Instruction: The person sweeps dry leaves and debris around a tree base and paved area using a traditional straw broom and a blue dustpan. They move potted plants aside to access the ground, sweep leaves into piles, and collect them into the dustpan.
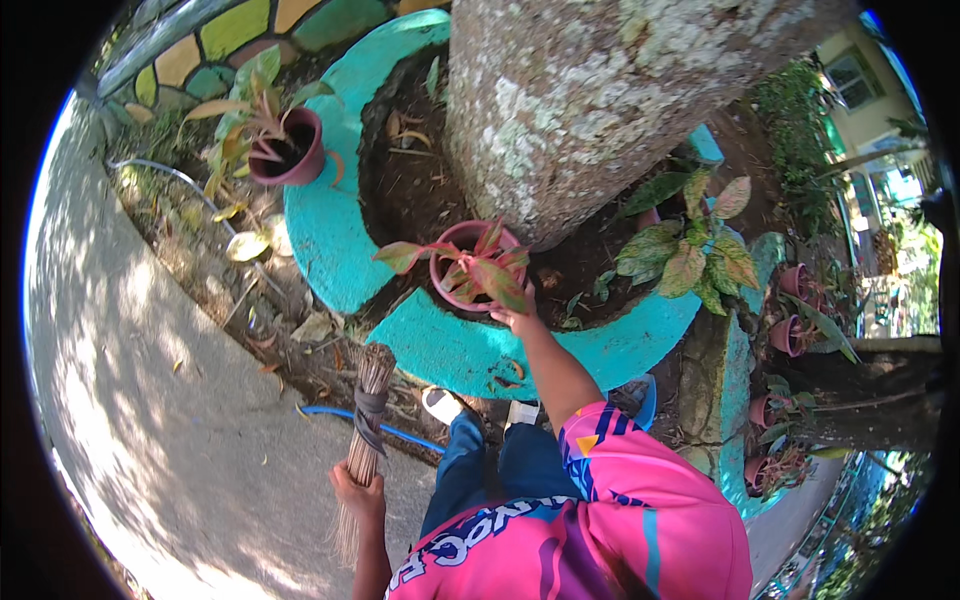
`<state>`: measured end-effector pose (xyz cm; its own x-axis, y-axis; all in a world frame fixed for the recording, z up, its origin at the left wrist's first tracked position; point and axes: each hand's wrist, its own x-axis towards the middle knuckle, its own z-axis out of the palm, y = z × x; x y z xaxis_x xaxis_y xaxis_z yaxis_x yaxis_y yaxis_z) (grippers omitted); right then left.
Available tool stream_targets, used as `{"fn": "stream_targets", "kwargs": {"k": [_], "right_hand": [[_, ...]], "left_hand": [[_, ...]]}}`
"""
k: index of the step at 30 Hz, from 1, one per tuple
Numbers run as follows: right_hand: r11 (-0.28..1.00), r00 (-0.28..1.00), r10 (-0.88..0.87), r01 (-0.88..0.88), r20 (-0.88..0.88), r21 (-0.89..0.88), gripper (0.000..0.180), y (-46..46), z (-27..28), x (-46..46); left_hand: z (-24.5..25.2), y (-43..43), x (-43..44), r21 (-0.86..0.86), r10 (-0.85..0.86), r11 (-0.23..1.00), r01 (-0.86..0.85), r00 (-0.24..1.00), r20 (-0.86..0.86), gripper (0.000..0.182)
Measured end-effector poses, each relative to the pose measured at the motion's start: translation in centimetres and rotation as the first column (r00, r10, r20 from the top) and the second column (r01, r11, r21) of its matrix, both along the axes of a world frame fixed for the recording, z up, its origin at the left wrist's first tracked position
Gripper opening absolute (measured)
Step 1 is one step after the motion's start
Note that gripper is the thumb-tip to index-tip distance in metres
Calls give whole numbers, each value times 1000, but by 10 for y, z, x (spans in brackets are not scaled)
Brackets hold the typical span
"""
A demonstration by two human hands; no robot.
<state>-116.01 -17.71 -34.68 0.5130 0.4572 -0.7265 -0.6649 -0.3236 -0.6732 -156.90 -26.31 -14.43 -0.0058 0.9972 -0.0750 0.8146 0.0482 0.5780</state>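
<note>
My left hand grips a stick broom, its bundle bound with dark cloth and its thick butt end pointing away from me. At the near side of the tree trunk, my right hand holds the rim of a pinkish plastic flowerpot. A plant with red and green leaves grows in this pot and covers part of its opening. The pot is at the inner edge of a turquoise-painted concrete ring, and whether it touches the soil cannot be told.
Another potted plant leans at the ring's left. A leafy speckled plant stands right of the tree trunk. Several small pots line the far right. A blue hose lies near my feet, beside the concrete path.
</note>
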Motion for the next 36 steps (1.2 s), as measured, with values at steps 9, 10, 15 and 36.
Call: {"fn": "stream_targets", "kwargs": {"k": [9, 10, 15, 36], "right_hand": [[996, 915, 85, -92, -395, 1, 38, -82, 101, -69], [989, 902, 145, -140, -406, 43, 39, -92, 115, -72], [935, 817, 342, -244, -464, 258, 40, -113, 180, -69], [412, 25, 885, -507, -465, 757, 54, -128, 299, -194]], "left_hand": [[27, 66, 26, 187, -260, 951, 247, 964, 47, 47], [31, 67, 30, 210, -271, 944, 255, 961, 49, 46], [50, 55, 43, 178, -314, 931, 317, 948, -45, 44], [117, -107, -46, 305, 90, 951, -59, 992, -90, 41]]}}
